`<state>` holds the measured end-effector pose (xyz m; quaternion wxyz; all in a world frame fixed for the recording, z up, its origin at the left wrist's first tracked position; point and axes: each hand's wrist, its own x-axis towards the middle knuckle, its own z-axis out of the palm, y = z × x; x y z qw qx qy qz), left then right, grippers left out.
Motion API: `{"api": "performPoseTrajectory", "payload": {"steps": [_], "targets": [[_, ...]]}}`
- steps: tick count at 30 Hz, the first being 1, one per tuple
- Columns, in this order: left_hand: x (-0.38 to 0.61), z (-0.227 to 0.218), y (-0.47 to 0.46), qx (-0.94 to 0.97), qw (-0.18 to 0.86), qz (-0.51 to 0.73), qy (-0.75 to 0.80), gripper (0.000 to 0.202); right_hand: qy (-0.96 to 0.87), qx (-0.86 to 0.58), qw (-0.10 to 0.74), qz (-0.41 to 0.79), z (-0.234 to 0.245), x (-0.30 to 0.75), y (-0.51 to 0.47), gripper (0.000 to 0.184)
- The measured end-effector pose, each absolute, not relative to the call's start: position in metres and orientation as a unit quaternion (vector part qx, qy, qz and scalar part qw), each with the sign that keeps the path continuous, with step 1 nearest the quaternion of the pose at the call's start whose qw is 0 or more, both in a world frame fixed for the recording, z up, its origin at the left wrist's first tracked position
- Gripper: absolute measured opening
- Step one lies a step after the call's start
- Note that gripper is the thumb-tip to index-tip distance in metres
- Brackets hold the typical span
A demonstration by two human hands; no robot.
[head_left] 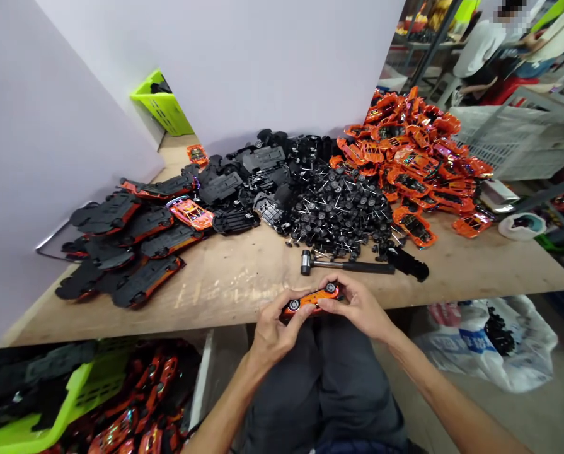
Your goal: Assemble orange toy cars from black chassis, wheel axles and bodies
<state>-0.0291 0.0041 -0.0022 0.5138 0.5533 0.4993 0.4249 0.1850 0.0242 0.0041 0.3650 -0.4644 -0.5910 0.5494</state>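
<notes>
From the head-worn view, a seated person's two bare hands held a small orange toy car (310, 299) above their lap, just off the near edge of the wooden surface (225, 299). The left grip (273, 329) and the right grip (358, 309) were both clenched on the car, with the fingers curled around its ends. It lay tilted between them, and two dark wheels with silver hubs showed along its upper side. Its glossy orange body looked whole, though the hands hid much of it.

The car was held out past the surface's edge, so a slip of the fingers could have dropped it to the floor. Uneven pressure could also have loosened a wheel.

Just ahead of the grip lay a small hammer (343, 267) with a metal head and a black handle. Farther ahead sat a heap of black wheels on axles (338, 211), with orange car shells (414, 157) to its right and black chassis pieces (244, 180) to its left. Below and left of the grip, a lime-green basket (80, 384) held more car parts. Below and right of the grip, a white plastic bag (492, 343) lay on the floor.
</notes>
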Motion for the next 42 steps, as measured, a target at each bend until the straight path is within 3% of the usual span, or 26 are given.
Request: {"api": "performPoseTrajectory", "payload": {"steps": [3, 6, 12, 16, 21, 24, 26, 29, 30, 32, 35, 42], "targets": [[-0.035, 0.005, 0.011, 0.625, 0.485, 0.388, 0.472, 0.023, -0.577, -0.471, 0.382, 0.547, 0.005, 0.182, 0.024, 0.034], [-0.035, 0.012, 0.018, 0.747, 0.389, 0.307, 0.443, 0.03, -0.575, -0.47, 0.398, 0.538, 0.004, 0.18, 0.022, 0.033], [-0.009, 0.01, 0.015, 0.848, 0.096, 0.18, 0.49, 0.013, -0.56, -0.472, 0.434, 0.525, -0.008, 0.178, 0.014, 0.032], [0.005, 0.008, 0.012, 0.857, 0.03, 0.148, 0.492, 0.007, -0.522, -0.479, 0.469, 0.526, -0.016, 0.178, 0.01, 0.039], [0.006, 0.004, 0.009, 0.825, 0.056, 0.211, 0.522, 0.007, -0.565, -0.545, 0.495, 0.373, -0.015, 0.174, 0.002, 0.028], [0.001, 0.005, 0.006, 0.796, 0.124, 0.266, 0.529, 0.009, -0.578, -0.531, 0.511, 0.351, -0.008, 0.174, -0.003, 0.025], [-0.001, 0.011, 0.004, 0.741, 0.217, 0.334, 0.54, 0.017, -0.591, -0.505, 0.509, 0.369, -0.003, 0.177, -0.006, 0.039], [0.002, 0.02, 0.0, 0.574, 0.408, 0.463, 0.538, 0.034, -0.597, -0.482, 0.521, 0.375, -0.001, 0.178, -0.012, 0.076], [0.005, 0.021, -0.001, 0.508, 0.47, 0.501, 0.519, 0.039, -0.603, -0.478, 0.52, 0.371, -0.002, 0.175, -0.013, 0.079], [0.01, 0.019, -0.001, 0.393, 0.564, 0.556, 0.467, 0.045, -0.618, -0.479, 0.515, 0.352, -0.007, 0.169, -0.012, 0.061], [0.005, 0.013, 0.002, 0.344, 0.618, 0.571, 0.417, 0.044, -0.654, -0.487, 0.5, 0.292, -0.009, 0.164, -0.005, 0.028], [-0.025, 0.005, 0.006, 0.547, 0.51, 0.435, 0.502, 0.025, -0.794, -0.416, 0.34, 0.284, 0.008, 0.19, 0.018, 0.029]]}}
